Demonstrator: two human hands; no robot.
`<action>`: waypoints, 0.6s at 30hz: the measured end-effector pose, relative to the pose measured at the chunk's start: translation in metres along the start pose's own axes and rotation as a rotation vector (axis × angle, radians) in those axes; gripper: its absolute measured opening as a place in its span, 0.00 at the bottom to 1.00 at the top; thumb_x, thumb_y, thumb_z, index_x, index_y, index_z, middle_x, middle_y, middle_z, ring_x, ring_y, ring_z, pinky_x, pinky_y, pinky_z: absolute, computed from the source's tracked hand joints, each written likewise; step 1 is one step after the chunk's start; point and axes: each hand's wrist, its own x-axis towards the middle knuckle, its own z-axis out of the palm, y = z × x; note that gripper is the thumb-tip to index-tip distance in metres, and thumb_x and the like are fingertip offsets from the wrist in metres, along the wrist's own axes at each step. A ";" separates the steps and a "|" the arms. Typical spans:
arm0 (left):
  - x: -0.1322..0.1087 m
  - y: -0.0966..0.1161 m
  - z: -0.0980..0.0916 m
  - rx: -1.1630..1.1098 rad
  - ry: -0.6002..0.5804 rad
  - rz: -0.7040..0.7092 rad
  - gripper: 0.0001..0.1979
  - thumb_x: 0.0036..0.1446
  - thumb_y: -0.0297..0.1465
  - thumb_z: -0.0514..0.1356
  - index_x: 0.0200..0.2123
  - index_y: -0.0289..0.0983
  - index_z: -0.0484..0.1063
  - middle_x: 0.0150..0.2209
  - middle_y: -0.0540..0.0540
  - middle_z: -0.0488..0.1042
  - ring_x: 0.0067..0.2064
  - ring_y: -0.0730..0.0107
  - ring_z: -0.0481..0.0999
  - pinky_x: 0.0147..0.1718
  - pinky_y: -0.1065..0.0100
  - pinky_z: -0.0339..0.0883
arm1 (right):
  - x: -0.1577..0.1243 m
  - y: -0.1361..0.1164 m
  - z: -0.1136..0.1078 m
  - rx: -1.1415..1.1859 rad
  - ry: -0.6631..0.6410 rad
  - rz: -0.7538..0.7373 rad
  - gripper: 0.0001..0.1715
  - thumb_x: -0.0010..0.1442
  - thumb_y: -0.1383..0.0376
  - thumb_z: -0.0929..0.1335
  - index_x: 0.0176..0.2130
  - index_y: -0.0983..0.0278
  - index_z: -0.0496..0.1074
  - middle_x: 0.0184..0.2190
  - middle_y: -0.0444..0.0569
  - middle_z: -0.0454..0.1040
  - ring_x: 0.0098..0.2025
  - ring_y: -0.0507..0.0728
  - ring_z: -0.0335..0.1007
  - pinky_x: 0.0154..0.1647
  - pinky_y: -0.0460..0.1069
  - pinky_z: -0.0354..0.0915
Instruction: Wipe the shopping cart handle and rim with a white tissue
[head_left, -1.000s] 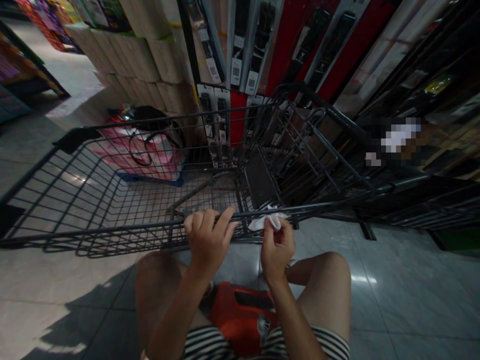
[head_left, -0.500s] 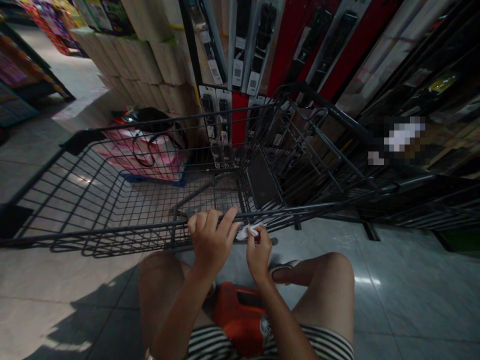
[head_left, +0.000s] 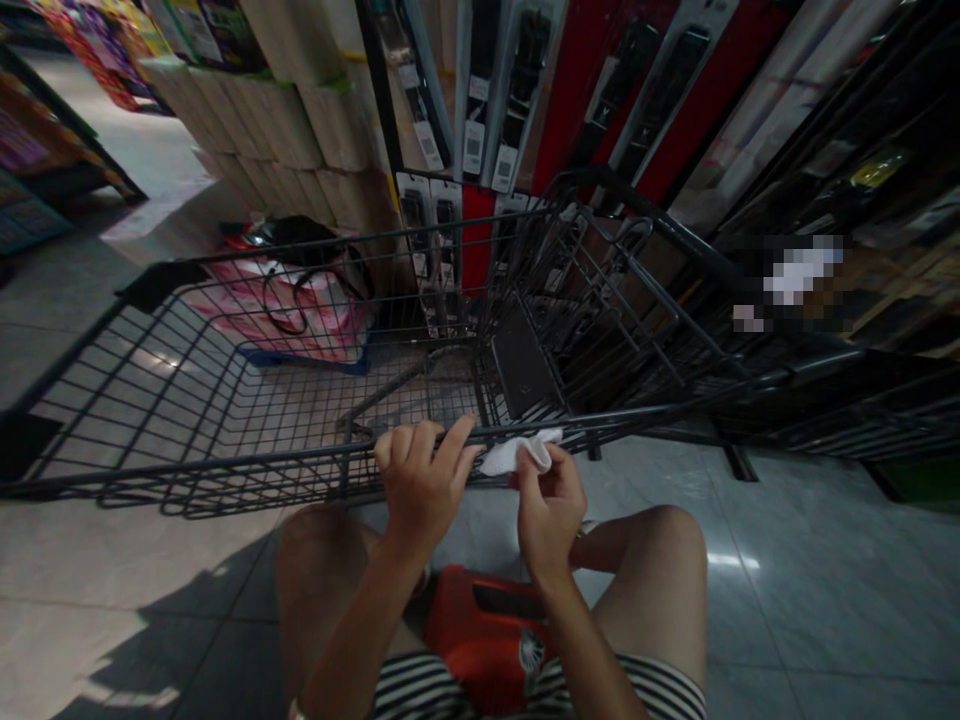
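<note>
A dark wire shopping cart (head_left: 300,455) stands across the view in front of my knees. My left hand (head_left: 421,480) is curled over its near top rail, fingers wrapped round the bar. Just to the right, my right hand (head_left: 551,500) pinches a crumpled white cloth or tissue (head_left: 517,455) against the same rail. Part of the white piece spreads out to the left of my fingers. Inside the basket only bare wire mesh shows, and a dark flat panel (head_left: 525,365) sits at its handle end.
Beyond the cart, pink packs (head_left: 315,310) with a black bag on top sit on a blue base. Stacked paper rolls (head_left: 262,120) and hanging packaged goods (head_left: 517,100) line the back. Between my thighs is a red object (head_left: 480,630). Tiled floor (head_left: 795,580) lies around.
My right hand has slid to the right along the rail with the white cloth or tissue, which now shows more spread out. The left hand keeps its place on the rail.
</note>
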 end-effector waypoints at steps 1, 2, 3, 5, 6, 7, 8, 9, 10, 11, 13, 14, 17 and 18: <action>0.000 0.000 0.000 0.000 -0.001 -0.001 0.12 0.55 0.36 0.62 0.42 0.40 0.74 0.29 0.47 0.68 0.35 0.62 0.63 0.40 0.61 0.53 | 0.001 -0.001 0.006 -0.003 -0.012 -0.028 0.13 0.57 0.58 0.68 0.38 0.65 0.68 0.30 0.45 0.69 0.28 0.51 0.67 0.28 0.45 0.67; 0.000 0.000 0.000 0.001 -0.001 -0.002 0.11 0.56 0.36 0.61 0.42 0.40 0.74 0.29 0.47 0.68 0.35 0.62 0.63 0.40 0.61 0.53 | 0.001 -0.001 0.011 -0.017 -0.017 -0.060 0.11 0.58 0.59 0.67 0.37 0.64 0.67 0.30 0.45 0.69 0.29 0.51 0.67 0.30 0.46 0.68; 0.000 0.000 0.000 0.001 0.000 -0.003 0.11 0.56 0.36 0.61 0.42 0.40 0.74 0.29 0.47 0.67 0.35 0.62 0.63 0.40 0.61 0.53 | 0.001 0.001 0.015 -0.036 -0.016 -0.088 0.10 0.59 0.59 0.66 0.37 0.64 0.66 0.30 0.44 0.68 0.30 0.51 0.67 0.32 0.46 0.68; 0.000 0.000 0.000 0.003 -0.006 -0.008 0.11 0.57 0.36 0.60 0.42 0.40 0.74 0.29 0.47 0.67 0.35 0.62 0.63 0.40 0.61 0.53 | 0.000 0.008 0.021 -0.055 0.001 -0.125 0.09 0.60 0.60 0.65 0.37 0.64 0.65 0.30 0.44 0.67 0.30 0.50 0.66 0.33 0.46 0.67; 0.000 0.000 0.000 0.003 -0.008 -0.009 0.11 0.57 0.36 0.60 0.42 0.40 0.74 0.29 0.47 0.67 0.35 0.62 0.63 0.40 0.61 0.53 | -0.001 0.012 0.023 -0.052 0.004 -0.135 0.08 0.60 0.60 0.65 0.37 0.63 0.64 0.31 0.44 0.66 0.30 0.50 0.66 0.32 0.46 0.67; 0.000 0.000 0.000 0.002 -0.005 -0.009 0.11 0.57 0.36 0.60 0.42 0.40 0.74 0.29 0.47 0.67 0.35 0.62 0.63 0.40 0.61 0.53 | -0.003 0.017 0.024 -0.051 0.001 -0.148 0.08 0.61 0.60 0.64 0.38 0.63 0.63 0.31 0.44 0.66 0.30 0.50 0.66 0.32 0.46 0.67; 0.000 -0.001 0.001 0.002 -0.003 -0.010 0.11 0.57 0.36 0.60 0.42 0.40 0.74 0.29 0.47 0.67 0.35 0.62 0.63 0.40 0.61 0.53 | -0.005 0.022 0.024 -0.057 -0.002 -0.163 0.08 0.61 0.61 0.64 0.38 0.63 0.63 0.31 0.44 0.66 0.30 0.51 0.66 0.32 0.47 0.67; 0.000 -0.001 0.001 0.001 -0.003 -0.009 0.11 0.57 0.36 0.60 0.42 0.40 0.74 0.29 0.47 0.67 0.35 0.62 0.63 0.40 0.61 0.53 | -0.006 0.026 0.025 -0.070 -0.005 -0.179 0.07 0.61 0.61 0.64 0.38 0.62 0.62 0.31 0.44 0.65 0.30 0.51 0.67 0.33 0.47 0.67; 0.000 -0.001 0.001 -0.001 0.000 -0.006 0.11 0.57 0.36 0.60 0.42 0.39 0.74 0.29 0.47 0.67 0.35 0.62 0.63 0.40 0.61 0.53 | -0.008 0.030 0.026 -0.088 -0.007 -0.196 0.07 0.61 0.61 0.63 0.38 0.62 0.62 0.31 0.44 0.65 0.31 0.51 0.67 0.34 0.47 0.67; 0.000 -0.001 0.001 -0.003 0.001 -0.006 0.11 0.57 0.36 0.60 0.42 0.39 0.74 0.29 0.47 0.67 0.35 0.62 0.62 0.40 0.61 0.53 | -0.009 0.034 0.026 -0.105 -0.012 -0.212 0.06 0.61 0.62 0.63 0.38 0.62 0.61 0.31 0.45 0.65 0.32 0.52 0.67 0.35 0.48 0.67; 0.000 -0.001 0.001 -0.003 -0.005 -0.006 0.11 0.56 0.35 0.61 0.42 0.39 0.74 0.29 0.47 0.67 0.35 0.62 0.62 0.40 0.60 0.53 | -0.010 0.039 0.029 -0.130 -0.025 -0.230 0.05 0.61 0.62 0.63 0.37 0.62 0.61 0.31 0.45 0.65 0.33 0.52 0.67 0.37 0.49 0.67; 0.000 -0.001 0.001 -0.002 -0.009 -0.008 0.11 0.56 0.35 0.61 0.42 0.40 0.74 0.29 0.47 0.67 0.35 0.62 0.62 0.40 0.60 0.53 | -0.010 0.041 0.030 -0.138 -0.031 -0.236 0.05 0.60 0.63 0.63 0.36 0.62 0.62 0.31 0.45 0.65 0.34 0.52 0.67 0.37 0.49 0.66; -0.001 -0.001 0.001 -0.006 -0.016 -0.015 0.11 0.56 0.35 0.60 0.42 0.40 0.74 0.29 0.47 0.67 0.35 0.62 0.62 0.40 0.60 0.53 | -0.012 0.047 0.032 -0.171 -0.057 -0.256 0.03 0.60 0.64 0.62 0.35 0.62 0.62 0.31 0.46 0.67 0.35 0.53 0.66 0.38 0.49 0.66; -0.001 -0.001 0.001 -0.007 -0.015 -0.016 0.11 0.57 0.36 0.60 0.42 0.41 0.74 0.29 0.47 0.67 0.35 0.62 0.62 0.40 0.60 0.53 | -0.013 0.050 0.033 -0.184 -0.073 -0.262 0.02 0.59 0.65 0.62 0.34 0.62 0.63 0.31 0.46 0.67 0.35 0.53 0.66 0.38 0.49 0.66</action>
